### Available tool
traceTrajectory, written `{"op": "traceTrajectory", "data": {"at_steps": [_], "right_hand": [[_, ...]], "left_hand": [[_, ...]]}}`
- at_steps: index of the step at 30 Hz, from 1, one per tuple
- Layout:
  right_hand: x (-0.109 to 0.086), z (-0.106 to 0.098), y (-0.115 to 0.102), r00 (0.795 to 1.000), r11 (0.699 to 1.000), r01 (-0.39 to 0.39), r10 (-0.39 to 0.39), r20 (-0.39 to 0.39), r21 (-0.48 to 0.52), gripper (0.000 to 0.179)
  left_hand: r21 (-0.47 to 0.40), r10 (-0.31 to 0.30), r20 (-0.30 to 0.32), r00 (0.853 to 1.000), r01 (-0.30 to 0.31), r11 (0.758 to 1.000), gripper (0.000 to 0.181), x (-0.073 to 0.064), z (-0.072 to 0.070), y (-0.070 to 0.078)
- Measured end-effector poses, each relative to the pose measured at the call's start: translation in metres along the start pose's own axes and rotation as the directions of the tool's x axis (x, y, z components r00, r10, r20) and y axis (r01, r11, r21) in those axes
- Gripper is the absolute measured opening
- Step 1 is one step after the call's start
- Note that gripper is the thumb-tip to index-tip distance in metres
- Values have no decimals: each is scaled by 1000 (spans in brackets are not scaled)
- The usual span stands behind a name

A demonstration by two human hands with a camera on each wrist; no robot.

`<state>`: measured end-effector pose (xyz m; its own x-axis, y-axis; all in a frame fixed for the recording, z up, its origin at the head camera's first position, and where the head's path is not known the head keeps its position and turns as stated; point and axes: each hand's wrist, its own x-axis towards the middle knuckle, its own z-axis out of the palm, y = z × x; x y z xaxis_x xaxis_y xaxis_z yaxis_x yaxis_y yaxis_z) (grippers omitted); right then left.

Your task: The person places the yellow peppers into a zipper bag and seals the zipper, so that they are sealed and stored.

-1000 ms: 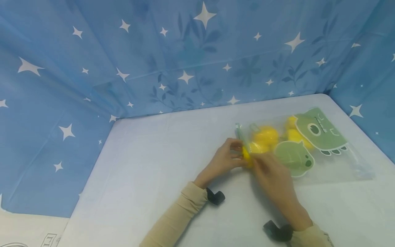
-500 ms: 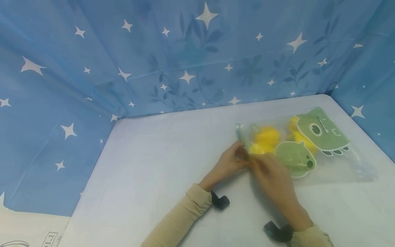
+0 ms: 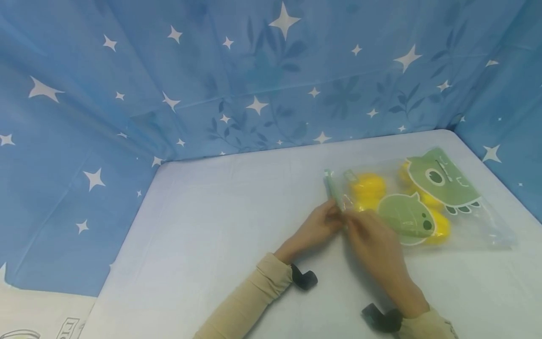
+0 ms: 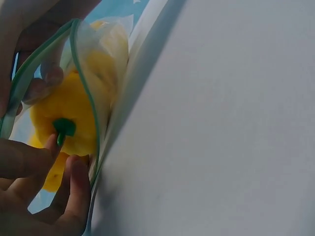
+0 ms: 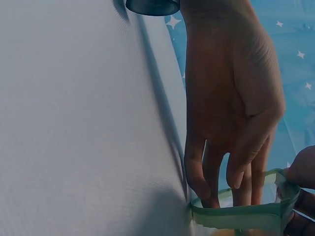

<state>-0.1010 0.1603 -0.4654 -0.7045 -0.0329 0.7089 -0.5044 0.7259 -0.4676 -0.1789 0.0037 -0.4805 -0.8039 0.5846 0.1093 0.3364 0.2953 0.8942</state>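
A clear zip bag (image 3: pixel 470 230) with green dinosaur prints lies flat on the right of the white table. Several yellow things (image 3: pixel 367 186) show through it in the head view. Just inside its green-edged mouth, the left wrist view shows a yellow bell pepper (image 4: pixel 74 108) with a green stem. My left hand (image 3: pixel 317 228) has its mostly straight fingers inside the mouth, at the pepper's stem end. My right hand (image 3: pixel 377 240) pinches the edge of the mouth, holding it apart; its fingertips (image 5: pixel 302 169) show at the right of the right wrist view.
A white cloth covers the table (image 3: pixel 224 212). Blue star-patterned curtains (image 3: pixel 237 84) stand behind it and at both sides. A black wrist camera (image 3: pixel 304 278) sits by the left sleeve, another black camera (image 3: pixel 381 318) by the right.
My left hand has pushed the bell pepper from outside into the bag's mouth. Yellow things inside have shifted toward the front right. My right hand has stayed at the edge.
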Motion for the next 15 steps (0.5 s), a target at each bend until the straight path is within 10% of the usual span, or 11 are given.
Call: {"op": "traceTrajectory", "data": {"at_steps": [15], "right_hand": [[0,-1,-3,1000,1000,-1,1,6,2,26]], "left_hand": [[-42,-17,74,997,20,999,52,-2,7,1]]}}
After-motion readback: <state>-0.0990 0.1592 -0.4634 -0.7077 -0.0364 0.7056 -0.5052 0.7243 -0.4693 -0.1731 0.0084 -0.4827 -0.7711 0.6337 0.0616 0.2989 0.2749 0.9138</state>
